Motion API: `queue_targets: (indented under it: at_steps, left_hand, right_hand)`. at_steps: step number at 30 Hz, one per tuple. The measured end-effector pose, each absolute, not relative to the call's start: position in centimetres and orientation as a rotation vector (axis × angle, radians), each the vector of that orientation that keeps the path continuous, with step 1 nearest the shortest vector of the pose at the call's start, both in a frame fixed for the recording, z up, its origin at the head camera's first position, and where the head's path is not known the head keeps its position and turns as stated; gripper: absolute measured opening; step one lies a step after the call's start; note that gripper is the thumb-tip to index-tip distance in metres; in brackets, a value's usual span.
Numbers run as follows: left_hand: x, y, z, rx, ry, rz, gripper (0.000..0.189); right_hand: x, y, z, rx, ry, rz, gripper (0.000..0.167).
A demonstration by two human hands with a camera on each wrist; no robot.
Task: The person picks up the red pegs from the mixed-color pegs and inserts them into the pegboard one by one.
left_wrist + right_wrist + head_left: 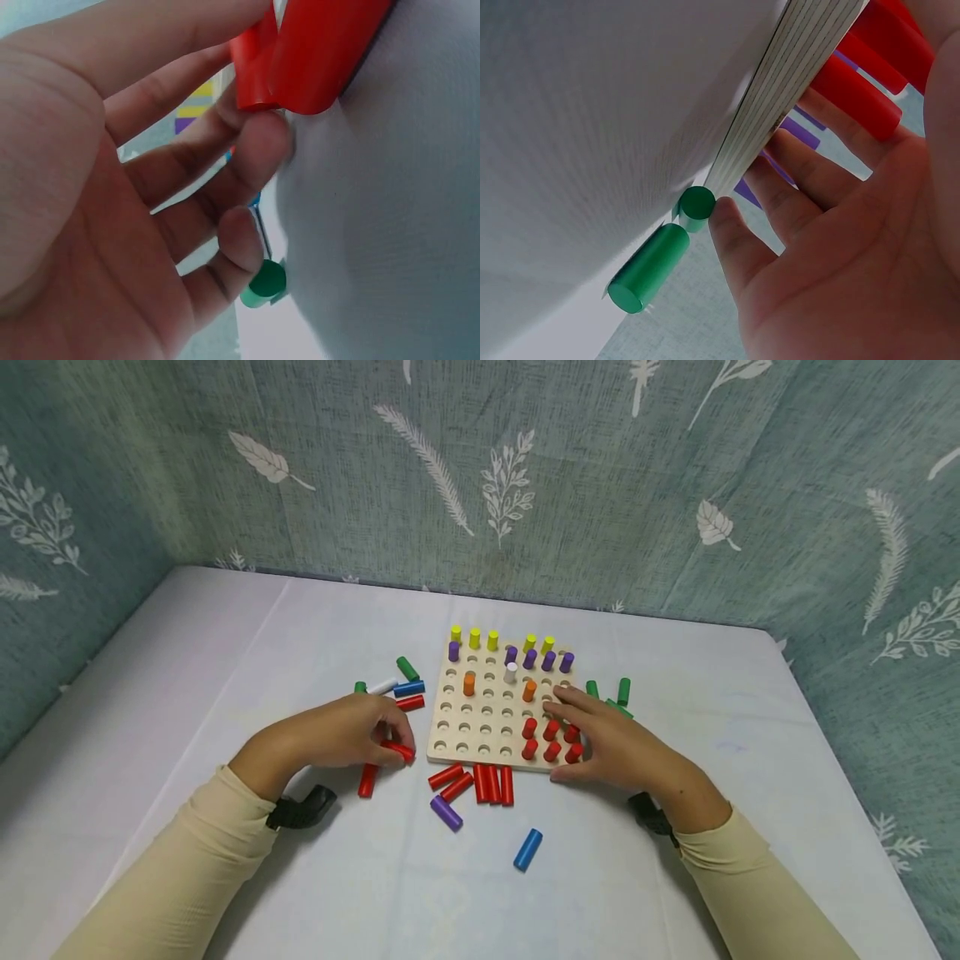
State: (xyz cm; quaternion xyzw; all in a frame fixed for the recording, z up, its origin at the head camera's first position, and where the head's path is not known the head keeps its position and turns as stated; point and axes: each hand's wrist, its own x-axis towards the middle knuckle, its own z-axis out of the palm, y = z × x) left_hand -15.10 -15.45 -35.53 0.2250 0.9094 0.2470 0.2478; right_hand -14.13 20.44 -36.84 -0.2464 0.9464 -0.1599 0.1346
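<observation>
My left hand (348,731) pinches a red peg (399,749) between thumb and fingers, left of a wooden pegboard (475,739). Under that hand a second red peg (367,781) lies on the cloth; the left wrist view shows it large as the nearer red peg (319,56). My right hand (618,735) rests over the board's right edge with its fingers extended, around two rows of upright red pegs (552,751). In the right wrist view the fingers lie along the board's side (769,97), the little finger close to a green peg (697,202).
Yellow pegs (475,638), purple pegs (530,658), orange pegs (468,684) and a white peg (511,672) stand in the board. Loose red pegs (492,784), a purple peg (447,814) and a blue peg (528,850) lie in front. Green pegs (625,692) lie right of it.
</observation>
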Motion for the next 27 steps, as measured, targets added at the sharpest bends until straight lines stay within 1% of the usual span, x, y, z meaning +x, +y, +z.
queue_targets:
  at_steps: [8,16,22,27]
  left_hand:
    - [-15.3,-15.2,-35.5,0.681,2.568,0.754,0.016]
    - [-15.1,-14.7,-35.3,0.663,2.630,0.863,0.020]
    - [-14.8,-13.9,-35.1,0.747,2.675,0.950,0.015]
    - [-14.8,-13.2,-34.8,0.834,2.716,0.995,0.018]
  right_hand:
    - [-14.2,20.5,-36.7,-0.734,2.757,-0.482,0.094]
    - [-14.2,20.6,-37.0,-0.742,2.757,-0.468,0.094]
    - [-14.1,20.5,-37.0,-0.743,2.759,-0.468,0.094]
    - [-14.0,20.6,-37.0,-0.745,2.759,-0.467,0.094]
